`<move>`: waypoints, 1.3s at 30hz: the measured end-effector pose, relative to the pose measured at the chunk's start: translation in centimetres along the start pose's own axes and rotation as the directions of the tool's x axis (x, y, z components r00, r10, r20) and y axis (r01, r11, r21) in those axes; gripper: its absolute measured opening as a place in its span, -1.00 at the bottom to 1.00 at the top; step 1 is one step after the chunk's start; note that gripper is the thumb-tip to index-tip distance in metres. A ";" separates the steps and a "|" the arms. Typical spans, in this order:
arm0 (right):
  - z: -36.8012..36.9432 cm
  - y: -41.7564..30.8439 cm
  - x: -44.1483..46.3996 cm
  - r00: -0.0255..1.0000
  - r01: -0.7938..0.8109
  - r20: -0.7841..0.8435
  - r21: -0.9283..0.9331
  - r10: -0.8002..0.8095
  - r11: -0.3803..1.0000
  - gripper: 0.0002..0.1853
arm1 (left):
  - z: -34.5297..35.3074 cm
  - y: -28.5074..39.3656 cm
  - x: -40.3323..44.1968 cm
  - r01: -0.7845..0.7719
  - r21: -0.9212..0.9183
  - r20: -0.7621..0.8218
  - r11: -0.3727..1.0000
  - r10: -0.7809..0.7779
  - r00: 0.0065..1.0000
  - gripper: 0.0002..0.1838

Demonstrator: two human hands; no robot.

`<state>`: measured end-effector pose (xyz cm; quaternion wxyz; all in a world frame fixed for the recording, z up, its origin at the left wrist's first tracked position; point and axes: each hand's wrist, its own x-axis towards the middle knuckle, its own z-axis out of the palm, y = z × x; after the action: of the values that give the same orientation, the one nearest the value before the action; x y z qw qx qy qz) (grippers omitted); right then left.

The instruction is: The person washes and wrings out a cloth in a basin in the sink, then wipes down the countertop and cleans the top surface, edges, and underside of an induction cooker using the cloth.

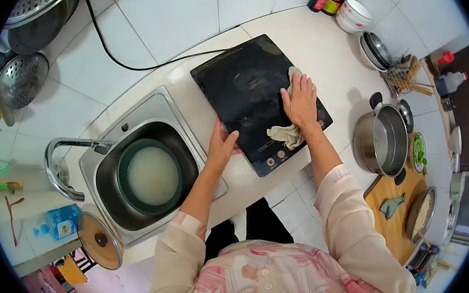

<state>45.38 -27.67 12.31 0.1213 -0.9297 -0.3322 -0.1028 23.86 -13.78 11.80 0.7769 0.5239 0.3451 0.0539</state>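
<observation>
A black induction cooktop (pixel 248 107) lies at an angle on the counter, its buttons toward me. My left hand (pixel 222 146) grips its left edge, thumb over the top and the other fingers partly hidden at the side. My right hand (pixel 301 102) presses a beige cloth (pixel 287 136) onto the right part of the black surface. The cloth sticks out above and below this hand, bunched near the buttons. Something pinkish, which I cannot make out, shows beside my left fingers at the cooktop's edge.
Left is a steel sink (pixel 101 173) holding a green basin (pixel 123 183) of cloudy water, under a faucet (pixel 54 166). A glass lid (pixel 100 241) leans nearby. To the right are a steel pot (pixel 363 142), a wooden board (pixel 384 228) and stacked bowls (pixel 353 16). A black cord (pixel 111 54) runs behind.
</observation>
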 end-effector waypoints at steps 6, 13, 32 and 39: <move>0.9 -2.0 2.1 0.998 0.060 -0.001 0.041 -0.060 0.997 -0.36 | -0.2 0.4 0.7 -0.023 -0.046 0.033 0.999 0.025 0.999 -0.13; 1.4 -8.6 2.4 0.886 0.457 -0.036 0.234 -0.462 0.858 -0.48 | -0.6 0.0 1.0 -0.036 -0.054 0.048 0.998 0.039 0.998 -0.12; -2.2 -15.9 6.2 0.949 -0.256 0.301 0.908 0.092 -0.333 -0.62 | -1.8 -0.2 0.4 -0.032 -0.229 0.142 0.973 0.066 0.988 -0.19; -3.9 -0.7 6.9 0.973 -0.054 -0.047 0.907 0.228 0.418 -0.57 | 0.8 1.1 2.9 -0.084 -0.024 -0.279 0.996 0.075 0.957 -0.23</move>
<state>49.73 -24.25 17.97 0.6327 -0.7341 -0.2452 0.0250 26.83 -12.58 11.45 0.7271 0.5108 0.4284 0.1641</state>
